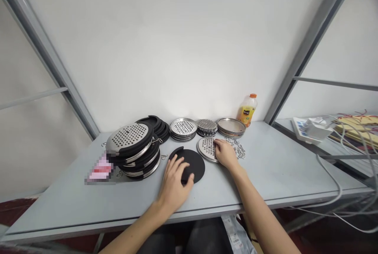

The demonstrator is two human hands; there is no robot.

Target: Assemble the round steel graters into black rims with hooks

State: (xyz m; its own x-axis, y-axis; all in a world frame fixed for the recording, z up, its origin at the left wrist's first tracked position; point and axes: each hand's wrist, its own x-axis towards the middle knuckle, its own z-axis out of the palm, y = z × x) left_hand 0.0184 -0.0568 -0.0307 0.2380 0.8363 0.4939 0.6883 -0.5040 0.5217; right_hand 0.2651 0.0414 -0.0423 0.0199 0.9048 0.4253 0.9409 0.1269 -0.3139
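In the head view my left hand (177, 181) rests over a round black plastic base (196, 166), with its fingers spread and apart. The base lies flat on the table and has a raised lip at its far left. To its right lies a round metal grater plate (206, 148). My right hand (225, 152) has its fingers curled on that plate's right side; its fingertips are partly hidden. Just beyond the right hand several small metal clips (239, 151) lie in a loose heap.
Assembled round graters (132, 143) are stacked at left, before black bases (155, 122). Along the wall stand coarse grater plates (183, 127), finer plates (206, 125) and metal rings (231, 125). A juice bottle (247, 112) stands behind. A power strip (307, 130) and cables lie right.
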